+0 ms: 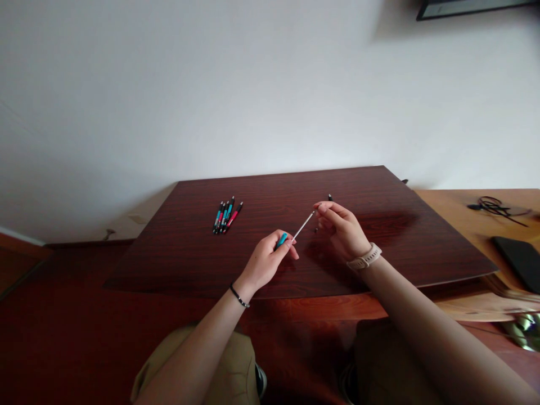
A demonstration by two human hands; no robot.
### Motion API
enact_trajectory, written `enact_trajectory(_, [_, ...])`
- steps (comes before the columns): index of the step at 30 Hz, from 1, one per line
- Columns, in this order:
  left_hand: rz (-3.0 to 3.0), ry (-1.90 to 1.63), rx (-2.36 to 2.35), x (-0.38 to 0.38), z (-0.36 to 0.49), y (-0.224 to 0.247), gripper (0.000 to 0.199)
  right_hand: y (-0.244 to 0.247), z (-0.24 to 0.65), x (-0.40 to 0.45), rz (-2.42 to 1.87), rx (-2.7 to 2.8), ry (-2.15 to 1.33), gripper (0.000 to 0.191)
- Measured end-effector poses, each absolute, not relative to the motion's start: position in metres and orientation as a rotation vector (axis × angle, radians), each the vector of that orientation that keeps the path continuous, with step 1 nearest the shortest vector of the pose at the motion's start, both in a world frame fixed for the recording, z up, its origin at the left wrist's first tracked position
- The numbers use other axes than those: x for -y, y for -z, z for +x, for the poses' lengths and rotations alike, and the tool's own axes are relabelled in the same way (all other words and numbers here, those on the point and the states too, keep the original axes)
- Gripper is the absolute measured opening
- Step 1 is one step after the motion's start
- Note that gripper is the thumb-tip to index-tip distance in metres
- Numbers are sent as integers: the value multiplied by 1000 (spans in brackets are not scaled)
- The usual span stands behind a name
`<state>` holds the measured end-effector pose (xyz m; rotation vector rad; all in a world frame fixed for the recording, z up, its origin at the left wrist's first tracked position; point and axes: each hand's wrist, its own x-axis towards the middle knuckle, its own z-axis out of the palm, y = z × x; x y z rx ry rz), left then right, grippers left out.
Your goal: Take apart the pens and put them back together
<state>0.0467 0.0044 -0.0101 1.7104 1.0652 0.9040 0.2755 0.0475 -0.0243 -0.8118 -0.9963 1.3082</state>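
In the head view, my left hand (270, 254) is closed on a teal pen barrel (281, 241). A thin, pale pen refill (302, 226) slants up and right from the same fingers. At the refill's upper end, my right hand (337, 224) has its thumb and fingertips pinched together; whether a small part sits between them is too fine to see. On the table just beyond the right hand lies a black pen part (330, 197), mostly hidden by the fingers. A tiny dark piece (315, 230) rests on the tabletop below the right fingertips.
Several click pens (226, 216), teal-and-black and red-and-black, lie bunched on the left of the dark wooden table (265, 194). On a lighter wooden surface (447, 211) at right are a coiled black cable (498, 208) and a flat black device (518, 260). A white wall stands behind.
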Motion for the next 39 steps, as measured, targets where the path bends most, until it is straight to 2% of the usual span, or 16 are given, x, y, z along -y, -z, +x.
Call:
enact_trajectory(11, [1505,-928,-1028,-6,47,18,25,20,273,-46,-800,967,-1315,21])
enact_trajectory(23, [1108,-1145,-912,-13,49,19,25,19,255,-28,-878,1672,-1358,25])
enact_trajectory(39, [1212,-1059,-960,-12,52,18,29,20,253,-26,-879,1800,-1248,18])
